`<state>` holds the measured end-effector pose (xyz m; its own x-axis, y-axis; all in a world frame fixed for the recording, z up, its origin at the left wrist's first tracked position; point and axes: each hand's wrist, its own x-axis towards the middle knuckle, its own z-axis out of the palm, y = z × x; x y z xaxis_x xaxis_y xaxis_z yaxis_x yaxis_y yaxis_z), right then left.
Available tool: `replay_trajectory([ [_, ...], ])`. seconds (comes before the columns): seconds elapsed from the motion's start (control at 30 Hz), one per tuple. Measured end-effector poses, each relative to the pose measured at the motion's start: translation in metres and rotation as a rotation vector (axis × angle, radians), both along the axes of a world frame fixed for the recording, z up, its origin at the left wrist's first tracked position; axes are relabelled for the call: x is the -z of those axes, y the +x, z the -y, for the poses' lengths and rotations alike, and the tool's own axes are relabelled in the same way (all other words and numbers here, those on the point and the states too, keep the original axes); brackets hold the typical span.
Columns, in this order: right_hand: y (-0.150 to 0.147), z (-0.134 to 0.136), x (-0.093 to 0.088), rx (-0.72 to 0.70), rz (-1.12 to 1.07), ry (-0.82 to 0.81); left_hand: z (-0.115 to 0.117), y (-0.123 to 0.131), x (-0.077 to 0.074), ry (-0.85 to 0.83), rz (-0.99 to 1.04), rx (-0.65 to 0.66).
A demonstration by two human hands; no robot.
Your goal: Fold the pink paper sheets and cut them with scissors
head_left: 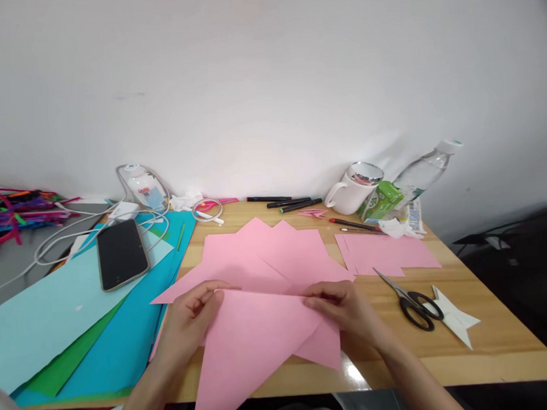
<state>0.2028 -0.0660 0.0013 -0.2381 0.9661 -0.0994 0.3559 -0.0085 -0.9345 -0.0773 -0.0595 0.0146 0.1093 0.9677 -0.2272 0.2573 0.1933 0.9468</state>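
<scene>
A triangular sheet of pink paper (253, 340) is pinched along its top edge by both hands, with its lower corner hanging past the table's front edge. My left hand (192, 313) grips it near the upper left, thumb on top and fingers behind. At the upper right, my right hand (340, 305) pinches the same sheet between thumb and fingers. Behind and beneath it, several other pink sheets (239, 256) lie overlapping on the wooden table, their points spread outward. The fingers behind the held paper are partly hidden.
Scissors (411, 302) and a cut white paper piece (456, 318) lie at right, near pink offcuts (386, 254). A white mug (355, 188), green carton (381, 202) and tilted bottle (423, 172) stand behind. Markers (294, 204) line the back. At left, a phone (122, 254) rests on coloured paper (111, 348).
</scene>
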Motion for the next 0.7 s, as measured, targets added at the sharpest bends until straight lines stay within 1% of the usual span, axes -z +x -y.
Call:
replay_trajectory([
  [0.13,0.000,0.006,-0.010,-0.126,0.015,0.083,0.011,0.000,-0.006,0.125,-0.005,-0.017],
  [0.3,0.005,0.010,-0.019,-0.200,0.079,0.138,0.020,0.000,-0.014,0.265,-0.036,-0.012],
  [0.37,0.006,0.010,-0.024,-0.240,0.113,0.157,0.022,0.001,-0.017,0.299,-0.071,-0.020],
  [0.43,0.005,0.010,-0.029,-0.275,0.183,0.189,0.025,0.004,-0.021,0.309,-0.113,-0.059],
  [0.53,-0.003,0.012,-0.034,-0.283,0.345,0.291,0.031,0.011,-0.027,0.310,-0.151,-0.156],
  [0.6,-0.011,0.016,-0.034,-0.276,0.434,0.385,0.035,0.016,-0.029,0.309,-0.160,-0.162],
  [0.7,-0.023,0.022,-0.028,-0.262,0.484,0.535,0.041,0.022,-0.029,0.328,-0.158,-0.149],
])
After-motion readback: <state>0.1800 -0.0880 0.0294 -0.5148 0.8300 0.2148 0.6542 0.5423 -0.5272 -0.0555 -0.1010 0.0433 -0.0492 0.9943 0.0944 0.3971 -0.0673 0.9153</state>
